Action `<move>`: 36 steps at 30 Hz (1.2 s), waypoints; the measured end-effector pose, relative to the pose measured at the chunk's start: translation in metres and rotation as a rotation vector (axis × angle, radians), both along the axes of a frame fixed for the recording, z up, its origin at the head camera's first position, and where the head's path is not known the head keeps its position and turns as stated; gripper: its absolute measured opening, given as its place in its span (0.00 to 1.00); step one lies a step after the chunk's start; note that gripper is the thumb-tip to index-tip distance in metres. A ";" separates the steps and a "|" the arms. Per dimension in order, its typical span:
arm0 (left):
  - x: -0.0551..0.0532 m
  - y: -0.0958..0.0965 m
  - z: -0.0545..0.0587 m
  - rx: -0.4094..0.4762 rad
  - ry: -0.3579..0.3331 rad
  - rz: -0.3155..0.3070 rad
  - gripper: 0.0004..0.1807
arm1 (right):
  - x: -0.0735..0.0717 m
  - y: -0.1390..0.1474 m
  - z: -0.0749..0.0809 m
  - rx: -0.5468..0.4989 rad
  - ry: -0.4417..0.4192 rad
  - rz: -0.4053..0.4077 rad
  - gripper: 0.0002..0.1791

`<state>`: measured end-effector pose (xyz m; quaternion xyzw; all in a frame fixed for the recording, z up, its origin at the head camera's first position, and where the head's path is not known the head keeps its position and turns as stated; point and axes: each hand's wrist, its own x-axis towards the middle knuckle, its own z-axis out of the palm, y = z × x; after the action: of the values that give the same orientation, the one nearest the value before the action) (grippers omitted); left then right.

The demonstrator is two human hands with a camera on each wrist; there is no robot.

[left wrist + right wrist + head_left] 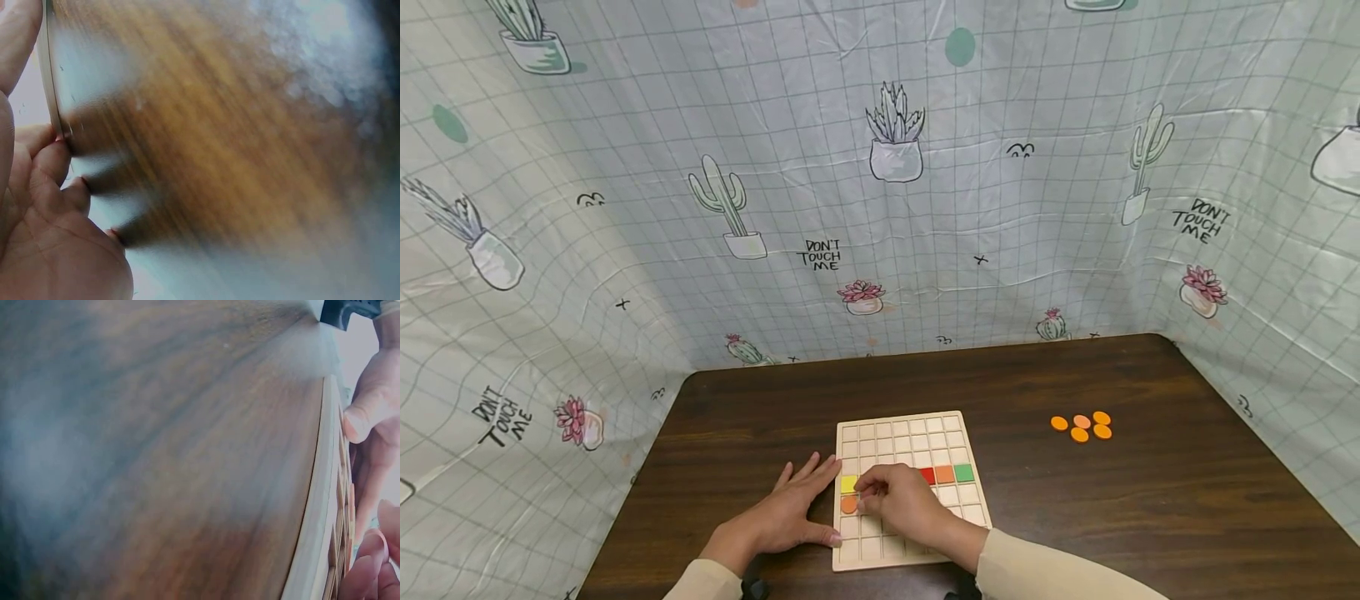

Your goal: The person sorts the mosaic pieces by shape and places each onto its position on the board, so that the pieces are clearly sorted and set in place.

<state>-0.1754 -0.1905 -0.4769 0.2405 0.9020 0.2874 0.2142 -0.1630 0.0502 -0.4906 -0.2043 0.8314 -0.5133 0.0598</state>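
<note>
A pale wooden grid board lies on the dark table. My left hand rests at its left edge, fingers spread and thumb on the near part of the rim. Over the board's left half is my right hand, its fingers bent and thumb close to the index finger; I cannot tell whether a piece is between them. Right by these fingertips are a yellow square tile and, one cell nearer, an orange disc. Red, orange and green square tiles continue the yellow tile's row; the hand hides cells between.
Several orange discs lie loose on the table to the right of the board, one of them a paler orange. A curtain printed with cacti hangs behind and on both sides of the table.
</note>
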 end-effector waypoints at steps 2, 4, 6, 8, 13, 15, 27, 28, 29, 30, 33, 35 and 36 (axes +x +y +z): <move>0.000 0.000 -0.001 -0.002 0.002 0.000 0.59 | -0.001 0.001 0.000 -0.016 -0.020 0.000 0.04; 0.000 0.000 -0.001 -0.001 0.004 -0.001 0.59 | -0.002 0.002 0.000 -0.025 -0.037 0.004 0.05; 0.000 0.000 -0.001 0.001 0.006 -0.002 0.59 | -0.003 0.004 0.002 -0.031 -0.055 0.010 0.07; 0.000 0.000 -0.001 0.002 0.008 -0.003 0.59 | -0.003 0.007 0.004 -0.030 -0.066 0.018 0.08; 0.001 0.001 -0.001 -0.002 0.008 -0.003 0.59 | -0.006 0.015 0.012 -0.011 -0.044 0.011 0.09; 0.001 0.001 0.000 -0.004 0.003 0.000 0.59 | -0.008 0.020 0.014 -0.006 -0.030 0.003 0.10; 0.002 0.002 0.003 -0.007 -0.019 0.007 0.58 | -0.022 0.071 0.021 -0.004 0.003 -0.114 0.12; 0.002 0.002 0.003 -0.006 -0.019 0.008 0.58 | -0.023 0.076 0.021 0.001 0.002 -0.131 0.12; 0.002 0.002 0.003 -0.006 -0.019 0.008 0.58 | -0.024 0.081 0.022 0.008 0.000 -0.151 0.12; 0.003 0.002 0.003 -0.007 -0.017 0.009 0.58 | -0.025 0.086 0.023 0.013 -0.005 -0.167 0.12; 0.002 0.002 0.003 -0.011 -0.012 0.007 0.58 | -0.029 0.102 0.024 0.034 -0.010 -0.211 0.12; 0.002 0.001 0.003 -0.011 -0.009 0.006 0.59 | -0.031 0.115 0.025 0.055 0.004 -0.235 0.12; 0.002 0.001 0.003 -0.012 -0.008 0.005 0.59 | -0.032 0.121 0.025 0.067 0.011 -0.247 0.12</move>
<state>-0.1730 -0.1892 -0.4741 0.2357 0.9036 0.2834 0.2183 -0.1954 0.1712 -0.4652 -0.1011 0.8672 -0.4875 -0.0017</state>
